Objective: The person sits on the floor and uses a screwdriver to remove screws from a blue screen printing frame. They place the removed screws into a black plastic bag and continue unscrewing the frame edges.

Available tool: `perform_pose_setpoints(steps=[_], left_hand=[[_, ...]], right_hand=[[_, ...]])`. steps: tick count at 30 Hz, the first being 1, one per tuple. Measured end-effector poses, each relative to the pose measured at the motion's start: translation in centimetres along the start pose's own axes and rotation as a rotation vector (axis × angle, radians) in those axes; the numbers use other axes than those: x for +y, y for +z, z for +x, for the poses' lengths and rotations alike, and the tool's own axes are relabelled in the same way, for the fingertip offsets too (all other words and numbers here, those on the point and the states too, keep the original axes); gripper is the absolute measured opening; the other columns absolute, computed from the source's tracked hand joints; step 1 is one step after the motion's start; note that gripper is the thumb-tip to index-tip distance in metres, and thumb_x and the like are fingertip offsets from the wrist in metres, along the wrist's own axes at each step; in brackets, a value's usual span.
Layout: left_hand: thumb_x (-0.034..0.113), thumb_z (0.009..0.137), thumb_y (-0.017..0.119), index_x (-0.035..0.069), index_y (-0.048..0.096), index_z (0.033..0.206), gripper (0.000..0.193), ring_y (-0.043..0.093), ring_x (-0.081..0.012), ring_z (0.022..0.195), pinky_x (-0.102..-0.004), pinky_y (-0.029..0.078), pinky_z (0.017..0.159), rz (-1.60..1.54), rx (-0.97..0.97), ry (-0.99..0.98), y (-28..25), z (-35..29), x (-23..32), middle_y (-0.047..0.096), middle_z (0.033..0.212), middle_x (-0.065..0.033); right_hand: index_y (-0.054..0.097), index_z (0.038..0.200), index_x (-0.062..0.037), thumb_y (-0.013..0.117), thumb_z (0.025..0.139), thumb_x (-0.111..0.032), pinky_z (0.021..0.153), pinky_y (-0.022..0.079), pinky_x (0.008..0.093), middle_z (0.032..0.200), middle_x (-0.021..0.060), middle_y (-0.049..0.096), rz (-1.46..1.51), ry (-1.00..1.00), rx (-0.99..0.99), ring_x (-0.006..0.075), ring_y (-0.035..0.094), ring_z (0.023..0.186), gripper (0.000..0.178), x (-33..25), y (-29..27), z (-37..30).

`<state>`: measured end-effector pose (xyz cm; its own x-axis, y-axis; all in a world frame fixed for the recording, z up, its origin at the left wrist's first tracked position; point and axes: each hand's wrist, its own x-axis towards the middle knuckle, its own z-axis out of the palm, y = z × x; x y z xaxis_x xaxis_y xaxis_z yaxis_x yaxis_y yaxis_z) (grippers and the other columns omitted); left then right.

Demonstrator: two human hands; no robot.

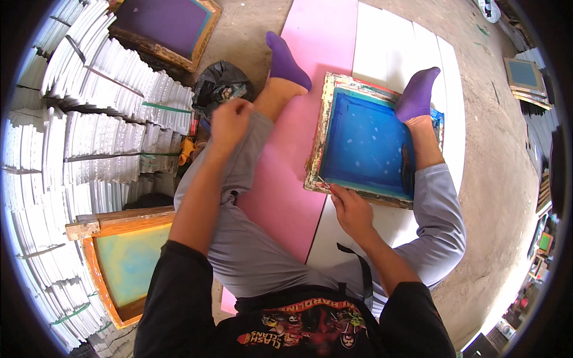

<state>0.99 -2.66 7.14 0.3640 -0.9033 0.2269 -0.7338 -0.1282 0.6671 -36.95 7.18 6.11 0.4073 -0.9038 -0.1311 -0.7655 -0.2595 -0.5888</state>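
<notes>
As my right hand pinches a slim tool at the near-left corner of the blue screen under my right foot, apparently edge work needing steadiness next, I cannot tell whether my left hand grips anything.

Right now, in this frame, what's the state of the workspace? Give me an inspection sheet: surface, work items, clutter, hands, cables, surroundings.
Surface: pink board beside white panels.
Work items: paint-stained frame with blue mesh; a purple-socked foot overlaps its right side.
Clutter: black plastic bag, orange cloth.
Hands: left hand raised, fingers curled, contents unclear; right hand at the frame's near edge, pinching a thin object.
Cables: nothing seen.
Surroundings: bundled white stacks, yellow-green framed screen, bare floor.
</notes>
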Motion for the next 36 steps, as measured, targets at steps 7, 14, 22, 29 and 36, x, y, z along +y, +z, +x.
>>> perform_pose_setpoints(steps=[7,14,22,29,36], left_hand=[[0.021,0.095,0.067,0.000,0.076,0.112,0.028,0.075,-0.0367,0.093,-0.0428,0.057,0.085,-0.066,-0.483,-0.269,4.9,-12.7,6.9,0.075,0.100,-0.0231],[0.018,0.097,0.065,0.000,0.075,0.118,0.029,0.074,-0.0385,0.090,-0.0435,0.056,0.083,-0.179,-0.494,-0.334,7.0,-16.6,6.6,0.074,0.098,-0.0251],[0.012,0.097,0.064,0.007,0.076,0.120,0.026,0.071,-0.0274,0.073,-0.0373,0.054,0.074,-0.356,-0.510,-0.415,8.4,-17.0,6.3,0.074,0.088,-0.0217],[0.012,0.097,0.066,0.005,0.075,0.120,0.026,0.069,-0.0153,0.072,-0.0334,0.054,0.071,-0.468,-0.488,-0.466,8.9,-17.3,5.4,0.076,0.086,-0.0175],[0.013,0.096,0.069,0.003,0.076,0.118,0.025,0.069,-0.0153,0.072,-0.0322,0.054,0.071,-0.384,-0.488,-0.424,8.0,-16.7,6.3,0.077,0.086,-0.0153]], right_hand=[[0.071,0.125,-0.0147,0.063,0.102,-0.026,0.073,0.055,0.0484,0.095,0.0159,0.074,0.034,0.042,-0.042,0.0371,0.071,0.088,0.027,-0.9,-0.2,-0.1],[0.072,0.123,-0.0063,0.058,0.104,-0.027,0.083,0.054,0.0490,0.106,0.0237,0.073,0.350,0.173,-0.156,0.0448,0.069,0.095,0.031,-0.9,0.1,1.2],[0.071,0.125,-0.0022,0.058,0.107,-0.026,0.068,0.052,0.0364,0.082,0.0125,0.065,0.225,0.114,-0.096,0.0234,0.063,0.072,0.033,0.4,2.0,0.9],[0.066,0.126,-0.0016,0.056,0.107,-0.025,0.068,0.054,0.0492,0.086,0.0257,0.070,0.896,0.635,-0.394,0.0435,0.071,0.080,0.032,0.1,1.5,0.9],[0.059,0.107,-0.0033,0.058,0.106,-0.021,0.063,0.051,0.0488,0.079,0.0213,0.069,0.279,0.217,-0.035,0.0416,0.069,0.072,0.018,-0.7,2.8,-0.6]])
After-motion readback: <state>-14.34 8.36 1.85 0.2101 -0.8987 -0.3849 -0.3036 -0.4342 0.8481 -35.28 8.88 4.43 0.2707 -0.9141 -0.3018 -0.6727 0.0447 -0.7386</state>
